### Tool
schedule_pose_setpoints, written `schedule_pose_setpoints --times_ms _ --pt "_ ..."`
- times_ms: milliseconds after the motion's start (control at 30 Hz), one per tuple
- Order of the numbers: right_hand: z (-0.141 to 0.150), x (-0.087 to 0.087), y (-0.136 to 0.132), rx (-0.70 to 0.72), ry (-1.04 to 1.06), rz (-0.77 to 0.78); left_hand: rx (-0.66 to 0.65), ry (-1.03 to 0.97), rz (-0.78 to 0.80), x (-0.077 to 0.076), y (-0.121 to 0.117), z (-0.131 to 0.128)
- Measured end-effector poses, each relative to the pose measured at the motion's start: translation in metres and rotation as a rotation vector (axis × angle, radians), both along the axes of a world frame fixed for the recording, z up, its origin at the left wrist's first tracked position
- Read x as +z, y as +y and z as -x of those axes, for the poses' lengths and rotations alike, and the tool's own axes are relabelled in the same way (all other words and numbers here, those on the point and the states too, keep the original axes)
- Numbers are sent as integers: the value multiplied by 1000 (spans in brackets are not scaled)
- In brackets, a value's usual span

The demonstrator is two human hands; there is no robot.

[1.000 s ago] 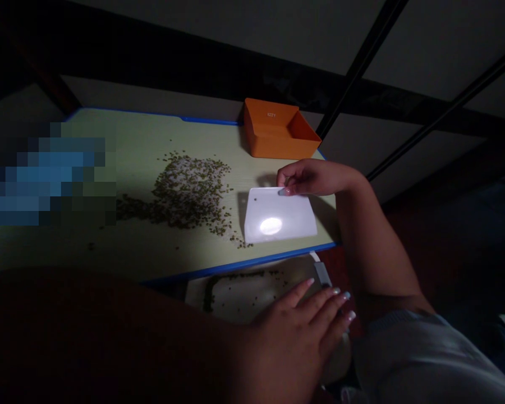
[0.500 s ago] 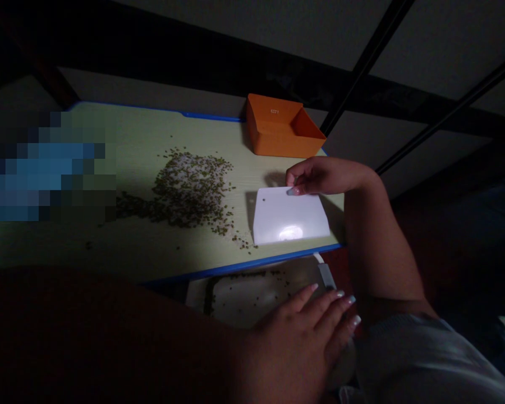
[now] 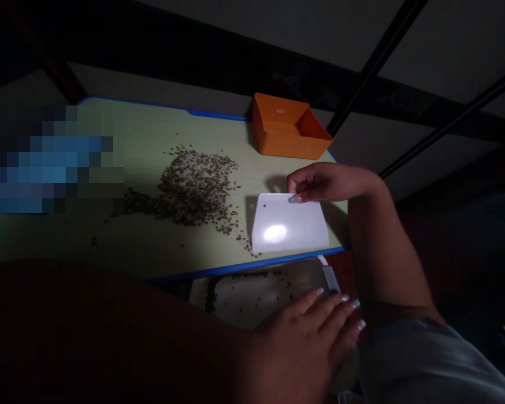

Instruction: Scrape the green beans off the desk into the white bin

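My right hand [image 3: 320, 182] pinches the top edge of a white plastic scraper [image 3: 288, 224] that stands tilted on the pale table [image 3: 151, 247] near its front right corner. A spread of small green beans mixed with white grains [image 3: 193, 188] lies on the table just left of the scraper. My left hand [image 3: 307, 336] rests with fingers stretched out on the rim of a white tray [image 3: 248, 292] held below the table's front edge. The tray has a few green beans in it.
An orange box [image 3: 288, 134] stands open at the table's back right corner. A blurred blue patch [image 3: 46, 168] covers the table's left side. Dark metal bars [image 3: 379, 56] run behind the table against a pale wall. The table has a blue edge [image 3: 244, 266].
The scraper and my right hand have shifted slightly left and toward the front edge after a small move right. My left hand stays on the tray.
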State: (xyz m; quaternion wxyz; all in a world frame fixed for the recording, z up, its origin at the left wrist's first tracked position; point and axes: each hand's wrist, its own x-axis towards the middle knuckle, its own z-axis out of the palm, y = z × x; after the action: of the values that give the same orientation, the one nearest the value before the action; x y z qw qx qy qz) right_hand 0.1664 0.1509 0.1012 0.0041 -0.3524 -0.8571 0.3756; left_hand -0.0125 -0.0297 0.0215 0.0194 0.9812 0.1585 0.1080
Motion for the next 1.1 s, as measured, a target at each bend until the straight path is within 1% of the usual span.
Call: schedule_pose_setpoints --times_ms 167,300,467,600,667,833,933,1100 --pt "0 -1 -1 8 32 65 -14 -2 22 1 1 0" --pt "2 -2 -2 6 39 69 -21 24 40 2 2 -1" --pt "4 -2 -3 18 49 61 -1 6 12 0 2 -1" --pt "6 -2 -4 19 40 67 -8 1 7 -2 2 -1" --pt "7 -3 -4 33 38 81 -18 1 11 -2 1 -2" --pt "8 -5 -5 71 56 129 6 -18 10 -2 0 -3" --pt "5 -2 -6 36 89 129 4 -27 -2 -3 1 -2" --pt "-8 9 -6 -93 149 85 1 -6 0 -2 3 -1"
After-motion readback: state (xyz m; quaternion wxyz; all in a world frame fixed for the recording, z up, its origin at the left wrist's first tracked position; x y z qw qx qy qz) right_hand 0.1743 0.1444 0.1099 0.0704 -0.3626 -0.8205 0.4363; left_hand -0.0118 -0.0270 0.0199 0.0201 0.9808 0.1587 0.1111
